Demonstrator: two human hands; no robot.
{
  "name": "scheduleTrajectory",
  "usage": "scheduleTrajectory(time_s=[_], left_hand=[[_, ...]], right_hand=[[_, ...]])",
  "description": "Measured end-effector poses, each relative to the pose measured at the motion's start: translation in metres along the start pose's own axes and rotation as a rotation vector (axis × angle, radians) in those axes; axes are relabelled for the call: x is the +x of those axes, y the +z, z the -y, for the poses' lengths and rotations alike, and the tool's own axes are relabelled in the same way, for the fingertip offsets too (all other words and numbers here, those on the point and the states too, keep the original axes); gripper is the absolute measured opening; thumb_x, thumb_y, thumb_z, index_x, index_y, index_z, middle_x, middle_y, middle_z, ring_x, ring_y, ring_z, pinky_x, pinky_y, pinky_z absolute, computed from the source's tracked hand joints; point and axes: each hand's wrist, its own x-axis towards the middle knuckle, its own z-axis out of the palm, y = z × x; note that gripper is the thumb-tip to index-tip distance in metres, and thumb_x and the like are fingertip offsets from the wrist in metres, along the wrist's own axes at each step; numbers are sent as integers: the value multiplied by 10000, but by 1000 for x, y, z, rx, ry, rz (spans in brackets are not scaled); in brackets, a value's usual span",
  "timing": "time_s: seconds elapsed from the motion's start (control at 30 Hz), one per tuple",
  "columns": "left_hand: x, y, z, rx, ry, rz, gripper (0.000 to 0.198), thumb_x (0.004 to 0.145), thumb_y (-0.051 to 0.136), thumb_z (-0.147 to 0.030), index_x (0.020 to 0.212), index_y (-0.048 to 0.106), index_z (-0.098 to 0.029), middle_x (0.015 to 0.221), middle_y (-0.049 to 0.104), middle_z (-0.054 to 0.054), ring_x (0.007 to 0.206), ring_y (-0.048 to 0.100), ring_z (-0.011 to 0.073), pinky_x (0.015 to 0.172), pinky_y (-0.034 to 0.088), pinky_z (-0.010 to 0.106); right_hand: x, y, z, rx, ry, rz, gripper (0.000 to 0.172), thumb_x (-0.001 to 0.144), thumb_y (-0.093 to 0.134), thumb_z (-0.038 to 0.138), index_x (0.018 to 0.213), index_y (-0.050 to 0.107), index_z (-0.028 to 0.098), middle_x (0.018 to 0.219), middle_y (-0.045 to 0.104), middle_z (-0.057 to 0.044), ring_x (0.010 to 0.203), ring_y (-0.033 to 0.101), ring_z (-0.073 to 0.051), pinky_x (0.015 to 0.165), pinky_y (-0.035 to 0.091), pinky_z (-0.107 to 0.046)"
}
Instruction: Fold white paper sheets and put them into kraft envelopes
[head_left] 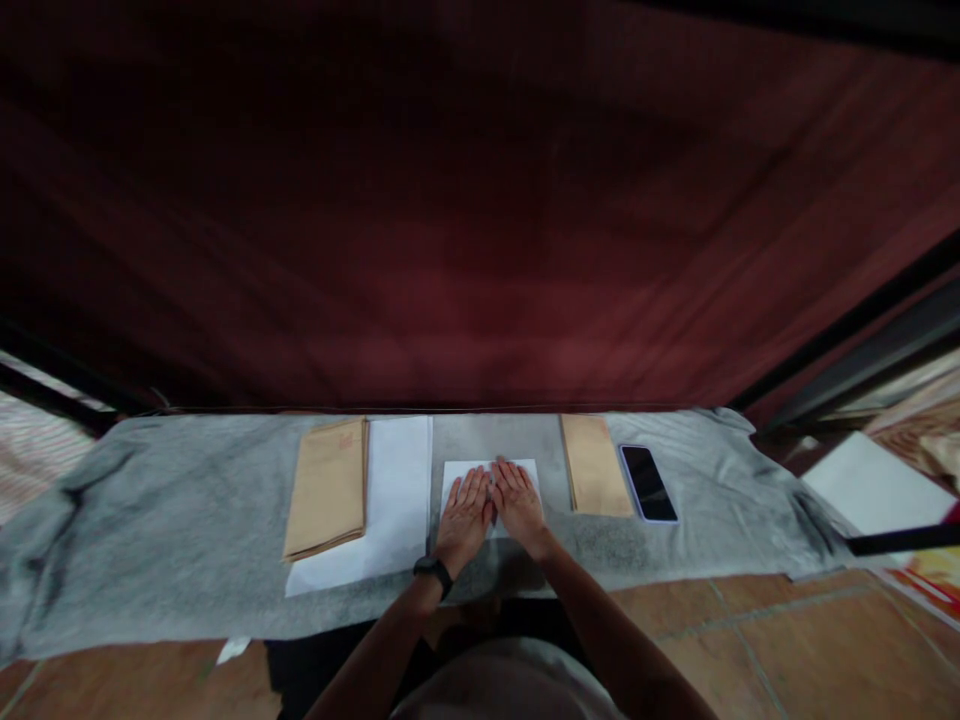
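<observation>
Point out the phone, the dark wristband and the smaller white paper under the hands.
Phone (649, 484): head view, middle of its dark screen.
Dark wristband (433, 567): head view, middle of the band.
Smaller white paper (454, 469): head view, bare far-left corner.

Bare grey cloth (556, 492) leaves passage beside the right hand (517, 500) until a brown paper stack (598, 467) blocks it

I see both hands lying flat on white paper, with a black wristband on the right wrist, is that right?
Not quite: the head view shows the black wristband on the left wrist. The left hand and right hand do lie flat on white paper.
</observation>
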Motion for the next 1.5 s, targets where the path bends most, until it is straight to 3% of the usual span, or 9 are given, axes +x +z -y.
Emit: scheduleTrajectory(time_s=[0.2, 0.4, 0.53, 0.77, 1.0, 1.2, 1.5], left_hand=[[8, 3, 6, -23, -95, -34, 543, 1013, 333, -341, 1499, 404, -108, 1562, 412, 131, 1485, 306, 264, 1217, 255, 485], [22, 0, 22, -43, -152, -70, 584, 1010, 338, -401, 1493, 406, -79, 1561, 400, 169, 1488, 298, 277, 1210, 268, 484], [20, -1, 17, -34, -197, -97, 587, 1011, 325, -375, 1495, 384, -49, 1559, 395, 190, 1489, 291, 288, 1199, 286, 499], [-11, 0, -16, -34, -17, -33, 549, 993, 384, -315, 1526, 360, -186, 1586, 385, 89, 1498, 276, 250, 1219, 244, 515], [-20, -9, -10, -17, 1, 13, 538, 988, 402, -333, 1507, 397, -193, 1594, 372, 83, 1508, 244, 262, 1226, 209, 527], [-18, -12, -12, -13, 8, 77, 583, 935, 426, -220, 1514, 394, -168, 1582, 386, 109, 1506, 250, 279, 1226, 197, 531], [-20, -13, -9, -46, -1, 20, 516, 995, 379, -288, 1500, 415, -191, 1590, 380, 69, 1500, 270, 243, 1234, 206, 505]], right_hand=[[-29, -8, -23, -134, 67, -62, 505, 1044, 365, 338, 1504, 416, 134, 1540, 441, -138, 1428, 397, -258, 1165, 301, -447], [-36, -8, -22, -167, 95, -88, 525, 1043, 366, 365, 1508, 410, 123, 1530, 454, -145, 1414, 416, -279, 1155, 309, -449], [-35, -9, -20, -166, 102, -81, 533, 1036, 382, 371, 1511, 408, 130, 1533, 449, -147, 1418, 411, -278, 1161, 298, -447], [-36, -12, -20, -147, 115, -66, 532, 1041, 365, 363, 1526, 384, 147, 1553, 421, -133, 1436, 386, -271, 1169, 283, -443], [-27, -11, 0, -120, 181, -43, 501, 1046, 344, 321, 1493, 426, 109, 1541, 424, -177, 1428, 389, -310, 1183, 203, -567], [-21, -1, 30, -40, 3, 42, 475, 1043, 331, 253, 1507, 414, 198, 1560, 419, -104, 1467, 331, -247, 1184, 249, -527], [-43, -11, -5, -110, 74, -12, 518, 1036, 381, 356, 1525, 386, 185, 1584, 370, -125, 1459, 345, -250, 1176, 268, -459]])
